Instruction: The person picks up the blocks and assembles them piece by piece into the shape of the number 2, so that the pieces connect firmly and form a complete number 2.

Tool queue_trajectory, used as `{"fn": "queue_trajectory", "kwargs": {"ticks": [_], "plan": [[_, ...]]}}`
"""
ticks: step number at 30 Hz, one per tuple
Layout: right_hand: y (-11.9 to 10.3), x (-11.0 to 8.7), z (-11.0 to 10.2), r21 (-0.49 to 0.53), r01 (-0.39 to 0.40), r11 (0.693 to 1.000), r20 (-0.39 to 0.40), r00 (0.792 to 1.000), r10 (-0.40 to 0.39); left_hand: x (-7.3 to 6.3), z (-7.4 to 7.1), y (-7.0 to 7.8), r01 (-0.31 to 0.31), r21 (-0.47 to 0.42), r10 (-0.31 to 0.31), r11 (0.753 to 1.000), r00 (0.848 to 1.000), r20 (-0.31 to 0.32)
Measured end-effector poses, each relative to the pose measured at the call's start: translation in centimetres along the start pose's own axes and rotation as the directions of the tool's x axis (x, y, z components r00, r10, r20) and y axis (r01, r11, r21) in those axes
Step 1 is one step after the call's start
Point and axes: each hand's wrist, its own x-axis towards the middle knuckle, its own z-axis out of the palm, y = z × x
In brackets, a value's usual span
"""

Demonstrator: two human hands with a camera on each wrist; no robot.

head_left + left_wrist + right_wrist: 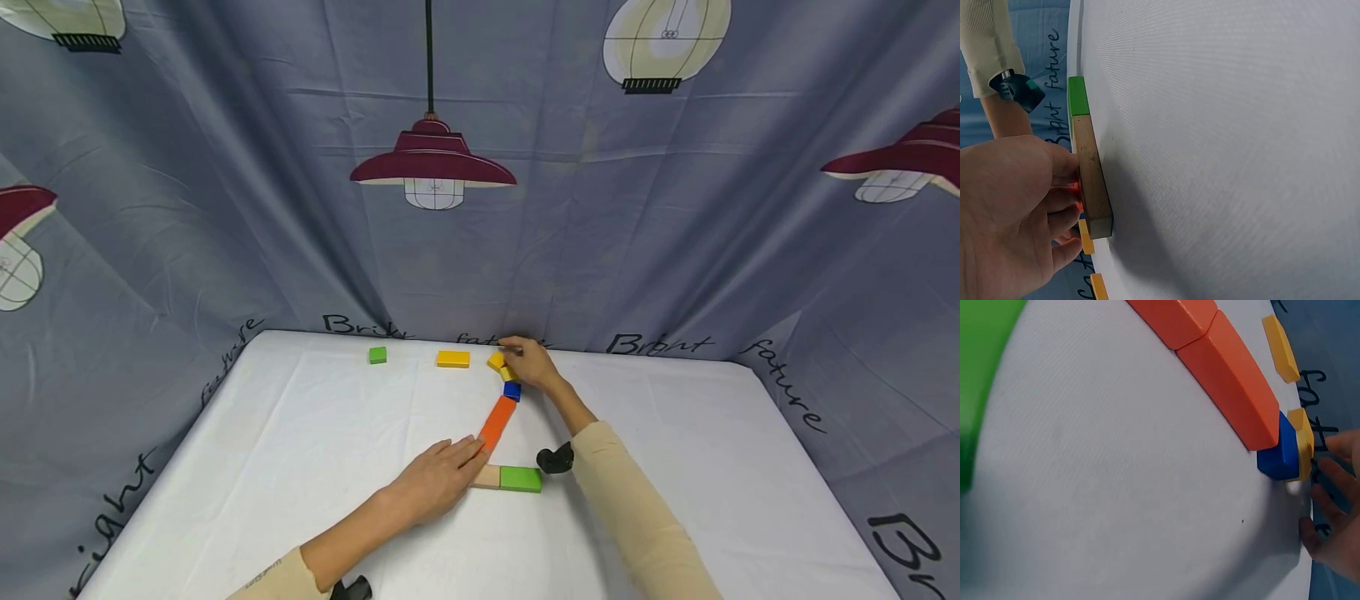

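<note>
In the head view, my left hand (435, 483) lies with extended fingers over the near end of an orange strip (497, 422) and a plain wooden block (487, 477). The right wrist view shows the strip as two orange blocks (1229, 381) end to end. A blue block (1280, 453) meets their far end, followed by small yellow blocks (1302, 434) set at an angle. My right hand (1341, 500) is at these yellow blocks, fingers spread and loosely bent, fingertips right beside them. A green block (521, 479) continues the wooden one to the right.
Toward the back edge of the white table (300, 433) lie a separate yellow block (453, 359) and a small green block (377, 355). A patterned grey-blue curtain (480, 267) hangs behind. Dark wrist-worn devices, such as the right one (555, 458), jut out from both sleeves.
</note>
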Motion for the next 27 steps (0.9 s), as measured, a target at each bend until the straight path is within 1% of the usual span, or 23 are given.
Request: {"fn": "queue_trajectory", "kwargs": {"ticks": [2, 4, 7, 10, 13, 15, 18, 23, 25, 27], "plan": [[0.1, -0.1, -0.1, -0.028, 0.011, 1.000, -0.004, 1.000, -0.011, 0.0, 0.0, 0.0, 0.002, -0.002, -0.002, 1.000, 1.000, 0.003], [0.2, -0.3, -0.2, -0.083, 0.037, 0.996, 0.000, 0.999, -0.037, 0.0, -0.1, 0.0, 0.001, -0.003, -0.001, 1.000, 1.000, 0.003], [0.5, -0.7, -0.3, -0.201, 0.100, 0.975, 0.021, 0.995, -0.097, 0.0, -0.2, 0.1, 0.001, -0.002, -0.001, 1.000, 1.000, 0.005], [0.7, -1.2, -0.4, -0.329, 0.154, 0.932, 0.045, 0.988, -0.148, -0.1, -0.3, 0.2, 0.001, -0.002, -0.001, 1.000, 1.000, 0.009], [0.8, -1.8, -0.3, -0.451, 0.192, 0.872, 0.068, 0.981, -0.181, -0.1, -0.3, 0.2, 0.002, -0.003, -0.002, 1.000, 1.000, 0.007], [0.9, -2.2, -0.2, -0.507, 0.202, 0.838, 0.082, 0.979, -0.186, -0.1, -0.3, 0.2, 0.002, 0.000, -0.002, 1.000, 1.000, 0.002], [0.9, -2.8, -0.1, -0.558, 0.211, 0.803, 0.105, 0.977, -0.184, -0.1, -0.2, 0.2, 0.000, 0.003, 0.000, 1.000, 1.000, -0.006], [1.2, -3.6, -0.1, -0.599, 0.236, 0.765, 0.143, 0.972, -0.187, -0.1, -0.1, 0.1, -0.002, 0.009, 0.002, 1.000, 1.000, -0.009], [1.5, -3.9, -0.2, -0.604, 0.254, 0.755, 0.162, 0.967, -0.195, -0.1, -0.1, 0.1, -0.003, 0.010, 0.003, 1.000, 1.000, -0.007], [1.9, -4.1, -0.3, -0.596, 0.273, 0.756, 0.177, 0.962, -0.208, 0.0, -0.1, 0.1, -0.005, 0.006, 0.005, 1.000, 1.000, -0.009]]}}
